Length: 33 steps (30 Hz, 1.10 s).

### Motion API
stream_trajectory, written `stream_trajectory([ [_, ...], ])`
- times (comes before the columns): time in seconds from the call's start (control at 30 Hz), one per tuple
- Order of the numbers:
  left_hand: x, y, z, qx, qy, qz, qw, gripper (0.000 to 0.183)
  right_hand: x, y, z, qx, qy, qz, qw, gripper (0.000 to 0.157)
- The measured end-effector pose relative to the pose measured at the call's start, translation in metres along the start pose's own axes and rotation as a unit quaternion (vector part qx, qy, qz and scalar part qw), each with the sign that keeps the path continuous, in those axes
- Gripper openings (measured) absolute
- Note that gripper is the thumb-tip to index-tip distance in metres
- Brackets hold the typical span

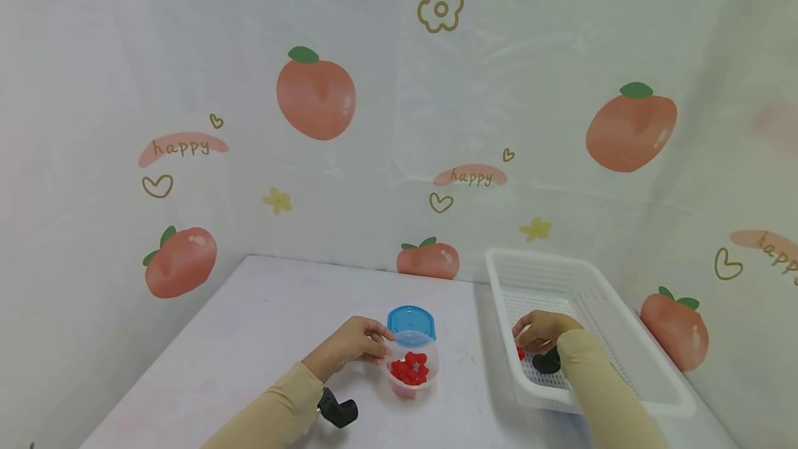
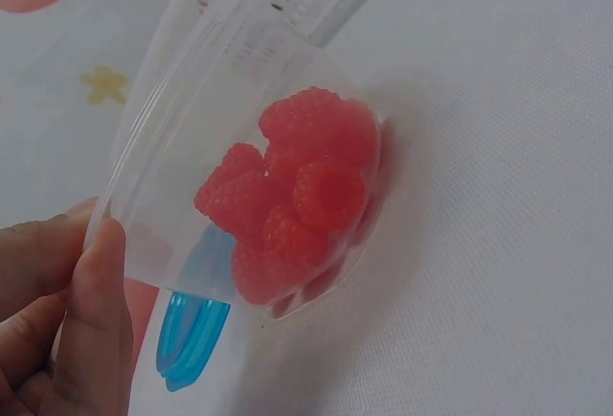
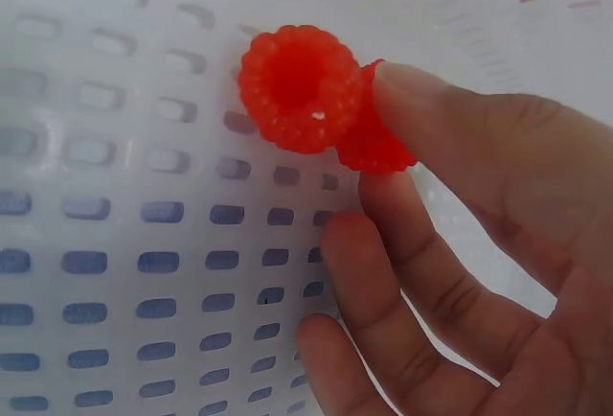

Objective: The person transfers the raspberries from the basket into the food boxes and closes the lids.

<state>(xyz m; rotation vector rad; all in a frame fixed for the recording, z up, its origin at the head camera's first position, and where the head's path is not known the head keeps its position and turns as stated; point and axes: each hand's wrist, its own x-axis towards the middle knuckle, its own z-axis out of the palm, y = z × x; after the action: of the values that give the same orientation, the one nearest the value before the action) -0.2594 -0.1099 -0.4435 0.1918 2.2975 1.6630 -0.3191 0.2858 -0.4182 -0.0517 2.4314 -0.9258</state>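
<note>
My left hand (image 1: 352, 346) pinches the rim of a small clear plastic tub (image 2: 158, 229) between thumb and fingers. Several red raspberries (image 2: 287, 186) lie heaped in the bottom of this tub, which stands on the table. Inside the white perforated basket (image 1: 632, 338), my right hand (image 1: 544, 330) reaches down near the left wall. Its thumb and a fingertip pinch a raspberry (image 3: 378, 143), partly covered by the thumb in the right wrist view. A second raspberry (image 3: 299, 88), its hollow end facing the camera, is right beside it against the basket's mesh.
A blue lid (image 1: 410, 321) lies on the table just behind the tub. The basket's raised rim runs around my right forearm. Black wrist cameras (image 1: 339, 409) sit at both wrists. A white cloth printed with fruit (image 1: 316, 97) hangs behind the table.
</note>
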Motion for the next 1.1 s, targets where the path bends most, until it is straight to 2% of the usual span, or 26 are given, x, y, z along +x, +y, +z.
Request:
stream_trajectory([
  [0.27,0.002,-0.001,0.0,0.007,0.008,-0.005,0.9999,0.021,0.0,-0.001,0.003,-0.011,0.001,-0.005,1.0,0.012],
  [0.37,0.002,-0.001,0.0,0.006,0.007,-0.003,1.0,0.021,0.0,-0.002,0.002,0.002,0.004,-0.011,1.0,0.013],
  [0.6,0.0,-0.002,0.0,0.002,0.002,0.0,1.0,0.022,0.002,0.004,-0.009,0.057,0.025,-0.069,0.996,0.025],
  [0.73,0.0,-0.001,0.001,-0.004,0.001,-0.002,1.0,0.022,0.004,0.01,-0.018,0.09,0.034,-0.121,0.988,0.033],
  [0.87,0.0,-0.001,0.001,0.005,0.006,-0.002,1.0,0.022,0.005,0.011,-0.026,0.128,0.034,-0.172,0.976,0.041],
  [0.97,0.001,-0.001,0.001,0.008,0.008,-0.001,0.9999,0.022,0.005,0.008,-0.03,0.159,0.032,-0.194,0.967,0.046],
  [1.1,0.001,-0.001,0.001,0.0,0.003,-0.001,1.0,0.021,0.001,0.001,-0.032,0.188,0.053,-0.216,0.957,0.049],
])
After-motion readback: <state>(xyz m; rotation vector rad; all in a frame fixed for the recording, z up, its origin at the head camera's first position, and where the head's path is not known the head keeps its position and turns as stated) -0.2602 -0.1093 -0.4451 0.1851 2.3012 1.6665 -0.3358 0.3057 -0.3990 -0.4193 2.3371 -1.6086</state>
